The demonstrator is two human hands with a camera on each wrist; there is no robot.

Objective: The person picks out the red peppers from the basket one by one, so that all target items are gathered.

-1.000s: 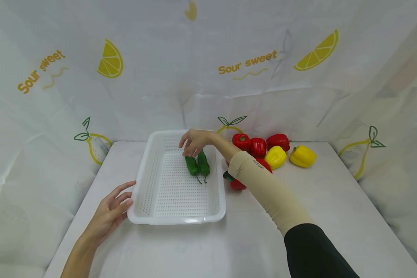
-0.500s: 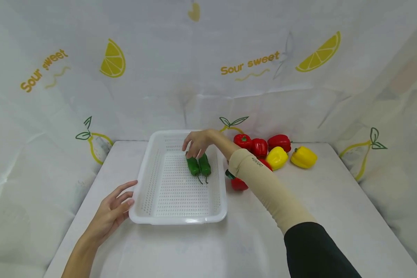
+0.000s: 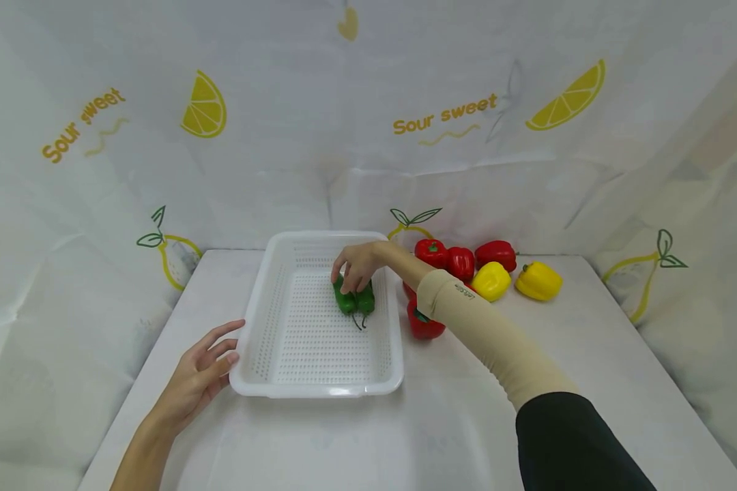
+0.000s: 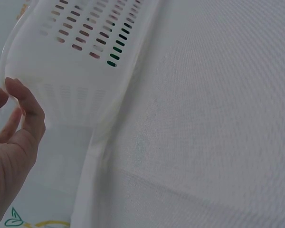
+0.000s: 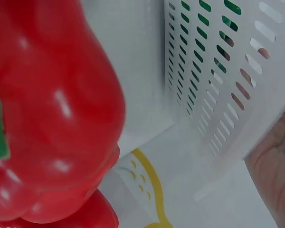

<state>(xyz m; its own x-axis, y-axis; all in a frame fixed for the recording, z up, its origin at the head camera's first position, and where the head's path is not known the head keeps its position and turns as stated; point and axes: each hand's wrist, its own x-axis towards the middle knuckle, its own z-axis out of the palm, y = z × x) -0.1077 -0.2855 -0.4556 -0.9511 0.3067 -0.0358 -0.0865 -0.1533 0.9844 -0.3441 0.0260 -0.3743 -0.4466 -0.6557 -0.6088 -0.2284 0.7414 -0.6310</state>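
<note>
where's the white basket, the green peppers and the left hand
white basket (image 3: 316, 389), head view, near rim
green peppers (image 3: 347, 303), head view, body of the left pepper below the fingers
left hand (image 3: 193, 382), head view, back of the hand

Your right hand (image 3: 357, 264) reached forward with fingers curled downward, while your left hand (image 3: 199, 375) lay open, fingers relaxed.

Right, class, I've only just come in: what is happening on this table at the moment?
A person is working at a white perforated basket on a table. Their right hand reaches into the basket and rests on two green peppers lying side by side on its floor; whether the fingers have a grip on them cannot be told. The left hand, fingers relaxed, sits at the basket's near left corner. Red bell peppers and yellow bell peppers lie on the table to the basket's right.
</note>
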